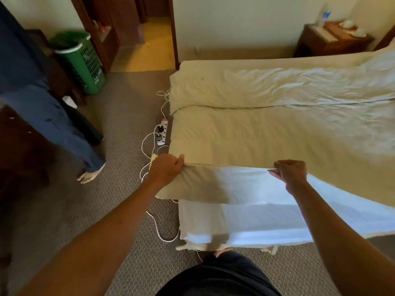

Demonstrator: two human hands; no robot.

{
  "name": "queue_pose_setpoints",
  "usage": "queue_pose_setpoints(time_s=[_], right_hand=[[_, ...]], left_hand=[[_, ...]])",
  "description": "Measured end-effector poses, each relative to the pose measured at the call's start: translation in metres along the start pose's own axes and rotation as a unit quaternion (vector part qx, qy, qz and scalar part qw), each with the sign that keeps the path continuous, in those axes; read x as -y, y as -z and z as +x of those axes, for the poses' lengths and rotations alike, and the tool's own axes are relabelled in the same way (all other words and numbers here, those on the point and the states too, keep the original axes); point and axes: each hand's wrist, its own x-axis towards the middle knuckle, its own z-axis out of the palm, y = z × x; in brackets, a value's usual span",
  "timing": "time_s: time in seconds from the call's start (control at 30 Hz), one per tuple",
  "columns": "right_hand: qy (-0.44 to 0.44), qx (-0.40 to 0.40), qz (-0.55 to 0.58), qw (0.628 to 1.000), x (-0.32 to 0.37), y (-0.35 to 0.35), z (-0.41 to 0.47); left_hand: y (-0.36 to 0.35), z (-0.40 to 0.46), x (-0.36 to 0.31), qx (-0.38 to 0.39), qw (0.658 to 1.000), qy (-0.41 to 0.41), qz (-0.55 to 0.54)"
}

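**Q:** How's that sheet going to handle?

**Me:** Light and floppy with zero stiffness, so I reckon it sags wherever I'm not holding it. My left hand (166, 167) has its fingers curled round a bunch of it near the corner, at the foot of the bed (213, 223). My right hand (290, 173) pinches the hem further along, thumb against fingertips. The sheet (245, 144) is lifted at that edge, and the rest is draped up the bed.

**Q:** Better spot to grab?

**Me:** Corners and hem, hands wide, so the edge pulls taut. It's not slippery or fragile. My only worry is snagging the cable (158, 229) and power strip (162, 131) on the floor just beside the bed.
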Motion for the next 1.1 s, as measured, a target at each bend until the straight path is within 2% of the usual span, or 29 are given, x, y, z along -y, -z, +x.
queue_pose_setpoints(time_s=[0.13, 0.23, 0.3, 0.43, 0.7, 0.87, 1.1], right_hand=[[0.022, 0.121, -0.091, 0.988, 0.028, -0.020, 0.039], [0.084, 0.189, -0.205, 0.957, 0.050, -0.043, 0.067], [0.128, 0.175, -0.265, 0.940, 0.062, -0.061, 0.084], [0.137, 0.132, -0.274, 0.943, 0.090, -0.101, 0.114], [0.176, 0.089, -0.299, 0.934, 0.144, -0.201, 0.188], [0.201, 0.055, -0.337, 0.918, 0.166, -0.306, 0.273], [0.181, 0.028, -0.373, 0.910, 0.134, -0.442, 0.396]], left_hand=[[0.007, 0.037, 0.023, 0.072, 0.997, -0.011, -0.012], [0.008, 0.065, 0.040, 0.089, 0.996, 0.025, -0.009], [0.007, 0.083, 0.045, 0.057, 0.998, 0.039, -0.011], [0.012, 0.131, 0.051, 0.000, 0.997, 0.062, -0.037], [0.025, 0.281, 0.080, -0.004, 0.999, 0.030, -0.018], [-0.009, 0.411, 0.136, 0.017, 0.999, 0.042, -0.027], [-0.091, 0.570, 0.205, -0.009, 0.998, 0.061, -0.006]])
